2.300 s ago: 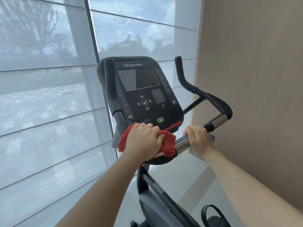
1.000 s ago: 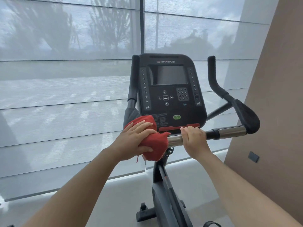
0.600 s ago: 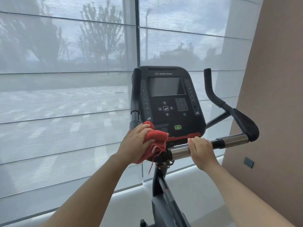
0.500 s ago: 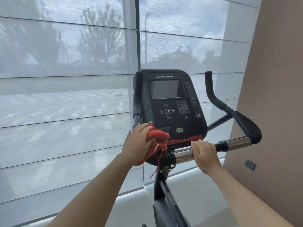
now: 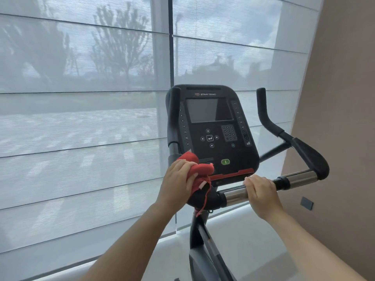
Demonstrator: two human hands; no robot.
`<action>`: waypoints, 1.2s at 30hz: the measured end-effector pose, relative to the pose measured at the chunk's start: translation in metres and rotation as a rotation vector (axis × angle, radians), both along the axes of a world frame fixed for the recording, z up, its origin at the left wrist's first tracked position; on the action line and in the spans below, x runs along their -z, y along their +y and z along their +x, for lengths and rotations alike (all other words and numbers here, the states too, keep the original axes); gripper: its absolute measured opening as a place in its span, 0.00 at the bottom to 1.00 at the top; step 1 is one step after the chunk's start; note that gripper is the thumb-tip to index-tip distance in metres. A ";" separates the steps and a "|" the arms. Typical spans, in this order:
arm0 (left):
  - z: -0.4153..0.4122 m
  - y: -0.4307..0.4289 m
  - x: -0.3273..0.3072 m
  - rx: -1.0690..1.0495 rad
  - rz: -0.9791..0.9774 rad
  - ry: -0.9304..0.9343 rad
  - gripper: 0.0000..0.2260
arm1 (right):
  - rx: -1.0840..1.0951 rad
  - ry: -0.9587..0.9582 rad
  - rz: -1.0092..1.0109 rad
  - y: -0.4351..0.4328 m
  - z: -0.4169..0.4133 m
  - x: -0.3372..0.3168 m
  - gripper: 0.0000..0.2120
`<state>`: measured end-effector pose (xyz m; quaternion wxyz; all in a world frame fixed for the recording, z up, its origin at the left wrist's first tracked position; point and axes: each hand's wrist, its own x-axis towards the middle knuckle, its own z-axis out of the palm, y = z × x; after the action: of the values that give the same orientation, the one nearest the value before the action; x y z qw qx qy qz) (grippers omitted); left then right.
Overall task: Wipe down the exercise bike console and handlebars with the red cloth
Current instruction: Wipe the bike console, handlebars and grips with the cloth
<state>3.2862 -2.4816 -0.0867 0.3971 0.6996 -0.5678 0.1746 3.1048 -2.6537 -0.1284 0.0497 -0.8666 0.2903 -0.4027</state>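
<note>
Nearest the camera, the right hand (image 5: 260, 192) wraps round the chrome handlebar (image 5: 298, 177), fingers curled over the top, steadying the bike. Just beside it, the left hand (image 5: 178, 181) grips the bunched red cloth (image 5: 199, 173) and presses it against the console's (image 5: 213, 128) lower left corner, above the dark hub where the bar joins; a loose thread hangs from the cloth. The step in hand looks like wiping this junction. The next move probably calls for spreading the cloth flatter and sweeping up over the screen and keypad, then along the upright grips (image 5: 263, 110). No container shows. Beyond stand the shaded windows (image 5: 81, 118).
</note>
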 end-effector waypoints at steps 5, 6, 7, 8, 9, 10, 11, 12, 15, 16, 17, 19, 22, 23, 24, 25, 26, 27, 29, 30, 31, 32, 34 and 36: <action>0.002 0.003 -0.019 -0.022 -0.130 0.265 0.09 | 0.004 0.019 0.023 -0.001 0.000 -0.001 0.18; 0.005 0.005 -0.025 -0.039 -0.171 0.321 0.09 | 0.005 0.018 0.021 -0.001 0.000 -0.001 0.18; 0.009 0.007 -0.032 -0.060 -0.207 0.362 0.09 | 0.005 0.018 0.017 -0.001 0.000 -0.001 0.18; 0.014 0.010 -0.037 -0.085 -0.235 0.397 0.08 | 0.006 0.017 0.013 -0.001 0.000 -0.001 0.18; 0.020 0.012 -0.042 -0.115 -0.259 0.434 0.08 | 0.007 0.015 0.013 -0.001 0.000 0.000 0.18; 0.026 0.014 -0.047 -0.150 -0.285 0.481 0.08 | 0.010 0.013 0.014 -0.002 0.000 0.000 0.19; 0.032 0.016 -0.049 -0.188 -0.318 0.536 0.08 | 0.014 0.012 0.015 -0.002 0.000 0.001 0.19; 0.037 0.017 -0.052 -0.226 -0.356 0.594 0.08 | 0.019 0.011 0.013 -0.003 0.000 0.002 0.20; 0.044 0.012 -0.051 -0.313 -0.423 0.734 0.09 | 0.030 0.009 0.011 -0.004 0.000 0.003 0.20; 0.041 0.006 -0.049 -0.299 -0.409 0.774 0.11 | 0.030 0.008 0.014 -0.004 0.001 0.003 0.20; 0.035 -0.001 -0.045 -0.259 -0.372 0.804 0.12 | 0.031 0.008 0.016 -0.004 0.001 0.003 0.19; 0.021 -0.015 -0.031 -0.174 -0.246 0.779 0.13 | 0.026 0.005 0.018 -0.004 0.001 0.002 0.20; 0.012 -0.022 -0.015 -0.160 -0.175 0.732 0.15 | 0.015 0.002 -0.011 -0.004 0.001 0.003 0.22; 0.013 -0.020 -0.013 -0.170 -0.173 0.750 0.15 | 0.011 -0.003 -0.020 -0.004 0.001 0.002 0.22; 0.014 -0.017 -0.012 -0.177 -0.172 0.766 0.15 | 0.008 -0.008 -0.025 -0.003 0.001 0.002 0.23; 0.013 -0.014 -0.011 -0.178 -0.171 0.771 0.15 | 0.009 -0.013 -0.028 -0.003 0.001 0.002 0.23; 0.010 -0.011 -0.009 -0.171 -0.166 0.761 0.15 | 0.009 -0.018 -0.029 -0.002 0.001 0.002 0.22; 0.006 -0.009 -0.007 -0.161 -0.162 0.741 0.16 | 0.008 -0.021 -0.030 -0.002 0.001 0.001 0.22; -0.004 -0.006 -0.003 -0.158 -0.168 0.704 0.16 | 0.006 -0.023 -0.034 -0.001 0.001 0.000 0.21; -0.009 -0.005 -0.001 -0.165 -0.176 0.701 0.16 | 0.005 -0.021 -0.035 -0.001 0.000 0.000 0.21; -0.013 -0.003 0.000 -0.171 -0.181 0.699 0.16 | 0.002 -0.017 -0.034 -0.001 0.000 0.000 0.21; -0.017 -0.002 0.001 -0.176 -0.181 0.690 0.16 | -0.001 -0.010 -0.032 -0.001 0.000 0.000 0.22; -0.028 0.003 0.005 -0.191 -0.167 0.651 0.16 | -0.011 -0.003 -0.036 -0.002 0.000 0.000 0.22; -0.040 0.006 0.012 -0.237 -0.146 0.625 0.16 | -0.024 -0.001 -0.039 -0.002 -0.001 0.000 0.22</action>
<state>3.2461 -2.4752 -0.0987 0.5780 0.7501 -0.3193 0.0368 3.1041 -2.6558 -0.1282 0.0378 -0.8706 0.2721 -0.4083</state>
